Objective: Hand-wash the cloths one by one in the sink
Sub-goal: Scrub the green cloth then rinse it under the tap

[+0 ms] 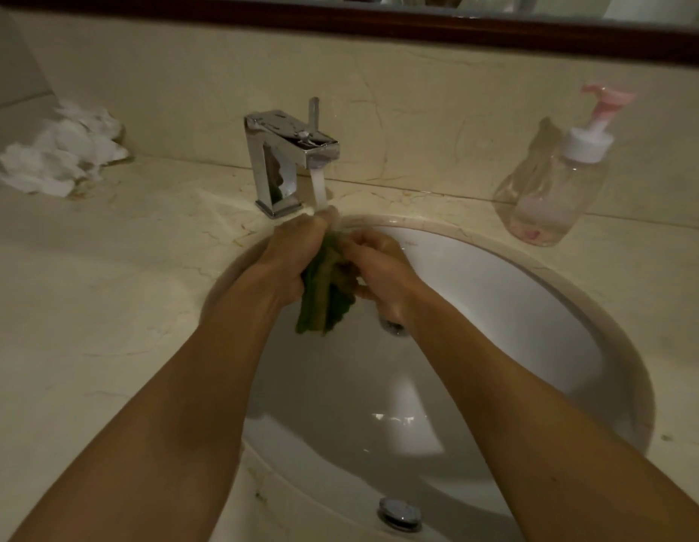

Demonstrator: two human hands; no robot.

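Glossy chrome tap (291, 158), smooth glazed sink (496, 307), veined marble counter (105, 287).

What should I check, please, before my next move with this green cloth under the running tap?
1. Water flow: ok. The tap is running, and the water lands on the fingers at the cloth's top.
2. Grip: ok. The left hand and right hand both hold the green cloth.
3. Drips contained: ok. The cloth hangs over the sink.
4. Drain open: cannot tell. The right wrist partly hides it.
5. Soap bottle: ok. It stands upright on the counter to the right, with little liquid left.
6. Next items: ok. The white cloths are piled on the counter to the left.
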